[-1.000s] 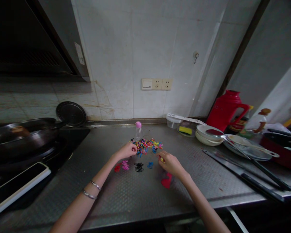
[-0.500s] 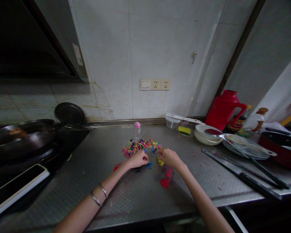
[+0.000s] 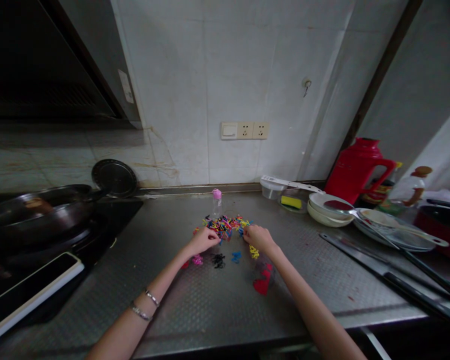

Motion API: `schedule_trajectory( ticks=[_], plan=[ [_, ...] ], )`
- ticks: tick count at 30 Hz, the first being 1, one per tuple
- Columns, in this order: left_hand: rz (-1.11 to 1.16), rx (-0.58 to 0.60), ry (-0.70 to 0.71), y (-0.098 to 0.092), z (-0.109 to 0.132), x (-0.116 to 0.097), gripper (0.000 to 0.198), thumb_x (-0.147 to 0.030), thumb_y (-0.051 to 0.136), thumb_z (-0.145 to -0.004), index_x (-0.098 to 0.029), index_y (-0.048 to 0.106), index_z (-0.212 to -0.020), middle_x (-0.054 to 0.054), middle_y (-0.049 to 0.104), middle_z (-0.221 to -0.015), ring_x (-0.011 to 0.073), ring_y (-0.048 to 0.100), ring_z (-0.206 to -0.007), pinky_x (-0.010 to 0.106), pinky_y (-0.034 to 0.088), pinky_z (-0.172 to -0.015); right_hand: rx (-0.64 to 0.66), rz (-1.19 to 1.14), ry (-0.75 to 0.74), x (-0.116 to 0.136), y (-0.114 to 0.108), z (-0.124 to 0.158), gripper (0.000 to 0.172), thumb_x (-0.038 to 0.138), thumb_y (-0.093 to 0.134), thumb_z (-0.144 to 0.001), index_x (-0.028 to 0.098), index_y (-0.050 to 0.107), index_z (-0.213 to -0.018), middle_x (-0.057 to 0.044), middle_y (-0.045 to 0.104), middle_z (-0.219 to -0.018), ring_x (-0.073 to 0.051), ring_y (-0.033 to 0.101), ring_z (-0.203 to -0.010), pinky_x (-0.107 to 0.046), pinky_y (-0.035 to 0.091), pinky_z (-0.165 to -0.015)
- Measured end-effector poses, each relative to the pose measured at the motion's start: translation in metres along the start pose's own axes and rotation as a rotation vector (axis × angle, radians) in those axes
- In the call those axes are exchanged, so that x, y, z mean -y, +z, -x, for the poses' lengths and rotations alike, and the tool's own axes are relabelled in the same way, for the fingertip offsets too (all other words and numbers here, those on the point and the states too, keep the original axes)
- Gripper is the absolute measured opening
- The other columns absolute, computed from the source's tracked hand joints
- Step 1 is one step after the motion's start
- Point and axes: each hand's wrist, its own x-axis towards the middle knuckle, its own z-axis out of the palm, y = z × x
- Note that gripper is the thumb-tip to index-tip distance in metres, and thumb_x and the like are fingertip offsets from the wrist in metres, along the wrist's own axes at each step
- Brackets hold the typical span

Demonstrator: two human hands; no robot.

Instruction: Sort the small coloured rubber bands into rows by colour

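Observation:
A heap of small mixed-colour elastic bands (image 3: 226,225) lies on the steel counter (image 3: 217,300). My left hand (image 3: 203,240) rests at the heap's left edge with fingers pinched together. My right hand (image 3: 258,237) is at the heap's right edge, fingers curled into the bands. In front of the heap lie small sorted clumps: pink (image 3: 197,259), black (image 3: 218,260), blue (image 3: 235,257), yellow (image 3: 254,252) and red (image 3: 261,285). A small clear bottle with a pink cap (image 3: 216,202) stands behind the heap.
A dark wok (image 3: 37,212) sits on the stove at the left, with a phone or tablet (image 3: 30,290) in front of it. At the right are bowls and plates (image 3: 328,207), a red jug (image 3: 354,170), long knives (image 3: 390,272) and a red pan (image 3: 440,230).
My left hand moved from the blue clump back up to the heap's left edge. My right hand stayed at the heap's right edge. The camera shifted slightly.

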Motion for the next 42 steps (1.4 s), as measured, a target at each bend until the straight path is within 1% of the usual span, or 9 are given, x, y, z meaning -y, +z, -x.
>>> schedule_trajectory(
  ticks=[5, 16, 22, 25, 29, 33, 36, 39, 42],
  plan=[
    [0.022, -0.014, -0.017, 0.001, 0.002, 0.003, 0.028, -0.03, 0.049, -0.075, -0.011, 0.068, -0.074, 0.004, 0.065, -0.068, 0.0124, 0.053, -0.062, 0.02, 0.036, -0.059, -0.005, -0.044, 0.008, -0.001, 0.003, 0.002, 0.02, 0.029, 0.042, -0.081, 0.023, 0.057, -0.093, -0.007, 0.062, -0.091, -0.019, 0.058, -0.086, -0.025, 0.039, -0.065],
    [0.058, -0.049, -0.006, 0.001, 0.002, 0.009, 0.029, -0.031, 0.047, -0.075, -0.011, 0.067, -0.072, 0.003, 0.064, -0.067, 0.0123, 0.054, -0.062, 0.02, 0.037, -0.06, -0.037, -0.062, -0.043, -0.002, 0.008, -0.001, 0.019, 0.026, 0.04, -0.082, 0.021, 0.057, -0.089, -0.006, 0.062, -0.085, -0.017, 0.058, -0.079, -0.022, 0.034, -0.06],
    [0.015, -0.05, -0.049, -0.001, 0.004, 0.008, 0.029, -0.032, 0.047, -0.075, -0.011, 0.067, -0.07, 0.002, 0.063, -0.063, 0.0126, 0.052, -0.061, 0.02, 0.037, -0.059, -0.068, -0.255, -0.094, -0.008, 0.007, -0.003, 0.019, 0.025, 0.043, -0.079, 0.02, 0.059, -0.087, -0.002, 0.06, -0.072, -0.011, 0.053, -0.068, -0.018, 0.031, -0.056],
    [0.014, -0.054, -0.066, -0.002, 0.004, 0.008, 0.029, -0.03, 0.047, -0.074, -0.01, 0.067, -0.071, 0.003, 0.063, -0.064, 0.0127, 0.052, -0.061, 0.02, 0.036, -0.059, -0.074, -0.402, -0.179, -0.009, 0.009, -0.005, 0.019, 0.021, 0.043, -0.075, 0.017, 0.061, -0.082, 0.001, 0.056, -0.064, -0.009, 0.048, -0.059, -0.017, 0.032, -0.055],
    [0.016, -0.068, -0.056, -0.001, 0.004, 0.01, 0.026, -0.027, 0.047, -0.072, -0.009, 0.067, -0.071, 0.003, 0.064, -0.065, 0.0122, 0.052, -0.06, 0.02, 0.036, -0.058, 0.046, -0.588, -0.341, -0.006, 0.013, -0.005, 0.019, 0.015, 0.045, -0.068, 0.013, 0.062, -0.075, 0.002, 0.053, -0.057, -0.007, 0.044, -0.054, -0.016, 0.033, -0.051],
    [-0.021, -0.062, -0.076, 0.002, 0.003, 0.01, 0.024, -0.023, 0.048, -0.07, -0.011, 0.068, -0.073, 0.003, 0.064, -0.065, 0.0117, 0.053, -0.06, 0.02, 0.036, -0.06, 0.201, -0.664, -0.39, -0.002, 0.017, -0.001, 0.022, 0.013, 0.045, -0.063, 0.012, 0.065, -0.074, 0.001, 0.057, -0.057, -0.007, 0.045, -0.051, -0.015, 0.033, -0.047],
    [-0.07, -0.051, -0.105, 0.006, 0.004, 0.005, 0.023, -0.024, 0.049, -0.07, -0.012, 0.068, -0.075, 0.003, 0.065, -0.066, 0.0117, 0.054, -0.061, 0.02, 0.036, -0.059, 0.234, -0.675, -0.406, -0.002, 0.018, 0.0, 0.023, 0.012, 0.046, -0.061, 0.013, 0.066, -0.073, 0.001, 0.059, -0.06, -0.007, 0.048, -0.052, -0.015, 0.034, -0.047],
    [-0.137, -0.061, -0.153, 0.01, 0.005, -0.002, 0.023, -0.03, 0.053, -0.07, -0.014, 0.068, -0.077, 0.003, 0.065, -0.069, 0.0125, 0.054, -0.061, 0.02, 0.035, -0.056, 0.248, -0.696, -0.416, -0.003, 0.018, 0.001, 0.023, 0.014, 0.048, -0.06, 0.013, 0.066, -0.074, 0.001, 0.061, -0.06, -0.008, 0.049, -0.052, -0.015, 0.036, -0.048],
    [-0.207, -0.091, -0.198, 0.013, 0.006, -0.009, 0.024, -0.036, 0.057, -0.069, -0.017, 0.068, -0.078, 0.002, 0.065, -0.07, 0.0133, 0.054, -0.062, 0.021, 0.034, -0.056, 0.221, -0.711, -0.407, -0.004, 0.017, 0.002, 0.023, 0.014, 0.047, -0.062, 0.014, 0.066, -0.074, 0.0, 0.062, -0.062, -0.008, 0.05, -0.054, -0.016, 0.037, -0.05]
  ],
)
